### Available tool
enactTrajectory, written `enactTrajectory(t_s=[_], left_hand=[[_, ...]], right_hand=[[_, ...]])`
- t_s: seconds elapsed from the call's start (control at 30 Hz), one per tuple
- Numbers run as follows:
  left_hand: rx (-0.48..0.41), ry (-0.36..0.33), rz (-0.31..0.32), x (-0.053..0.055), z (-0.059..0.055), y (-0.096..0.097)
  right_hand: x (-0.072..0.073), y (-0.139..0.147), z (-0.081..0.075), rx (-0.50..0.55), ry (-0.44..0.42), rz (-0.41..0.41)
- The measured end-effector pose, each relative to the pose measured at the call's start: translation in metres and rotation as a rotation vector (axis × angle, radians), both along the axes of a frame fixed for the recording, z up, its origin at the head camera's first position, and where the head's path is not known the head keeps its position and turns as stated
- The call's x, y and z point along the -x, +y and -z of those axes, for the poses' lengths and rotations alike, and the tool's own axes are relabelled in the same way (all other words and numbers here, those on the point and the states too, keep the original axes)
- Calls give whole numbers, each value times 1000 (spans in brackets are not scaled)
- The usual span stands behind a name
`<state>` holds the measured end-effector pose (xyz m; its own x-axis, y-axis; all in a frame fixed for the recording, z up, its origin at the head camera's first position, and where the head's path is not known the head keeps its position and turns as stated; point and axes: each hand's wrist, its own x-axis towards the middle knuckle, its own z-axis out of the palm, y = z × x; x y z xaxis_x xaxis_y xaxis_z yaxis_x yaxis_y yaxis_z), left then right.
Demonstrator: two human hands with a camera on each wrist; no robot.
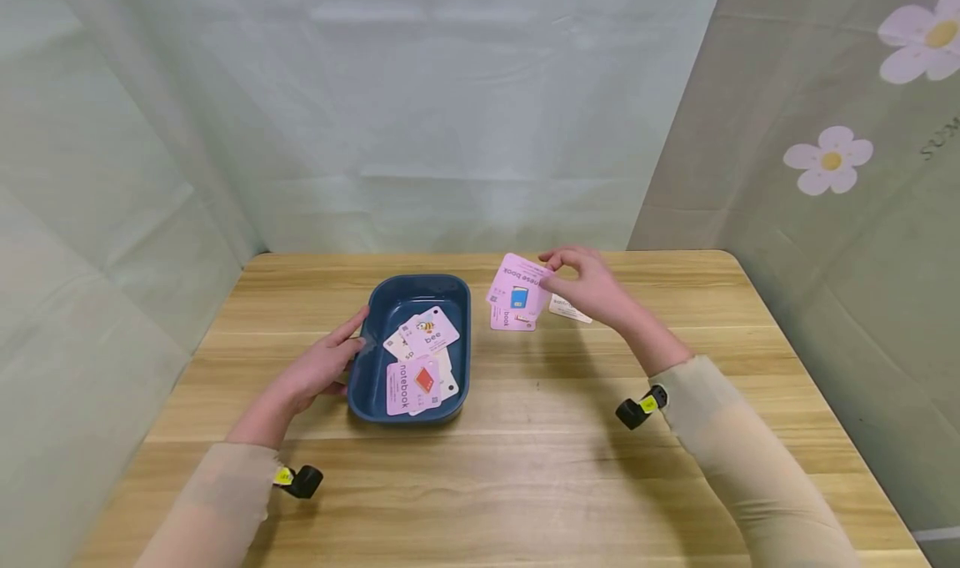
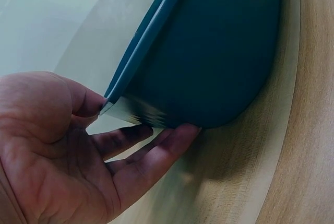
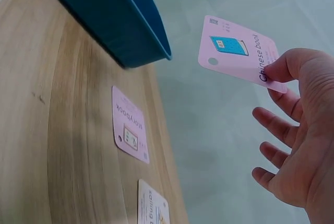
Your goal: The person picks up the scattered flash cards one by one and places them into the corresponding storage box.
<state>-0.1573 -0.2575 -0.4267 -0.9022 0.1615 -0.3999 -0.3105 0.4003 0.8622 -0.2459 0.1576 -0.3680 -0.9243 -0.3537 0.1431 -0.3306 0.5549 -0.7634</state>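
A pink "Chinese book" flashcard (image 3: 235, 51) is pinched between thumb and forefinger of my right hand (image 1: 588, 289), raised above the table. Below it lie a pink "storybook" card (image 3: 129, 125) and a white card with "sailing" printed on it (image 3: 151, 205), partly out of frame. My left hand (image 1: 324, 368) grips the left side of a dark blue tub (image 1: 463, 334), its thumb at the rim and fingertips low on the outer wall (image 2: 209, 51). Inside the tub lie several overlapping cards, among them a "bee" card (image 1: 429, 331) and a "notebook" card (image 1: 412, 386).
The wooden table (image 1: 525, 485) carries the tub left of centre and the loose cards right of it. Pale cloth (image 1: 450, 134) hangs behind and along the sides, with printed flowers (image 1: 828, 161) at the right.
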Motion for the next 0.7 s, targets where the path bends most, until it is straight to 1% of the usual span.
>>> enactTrajectory(t_s=[0.33,0.7], left_hand=[[1,-3,-4,-1,0,1],[-1,-8,-9,-2,0,1]], right_hand=[[4,-14,2,10,8,-28],[3,-32,2,5,-18,-44]])
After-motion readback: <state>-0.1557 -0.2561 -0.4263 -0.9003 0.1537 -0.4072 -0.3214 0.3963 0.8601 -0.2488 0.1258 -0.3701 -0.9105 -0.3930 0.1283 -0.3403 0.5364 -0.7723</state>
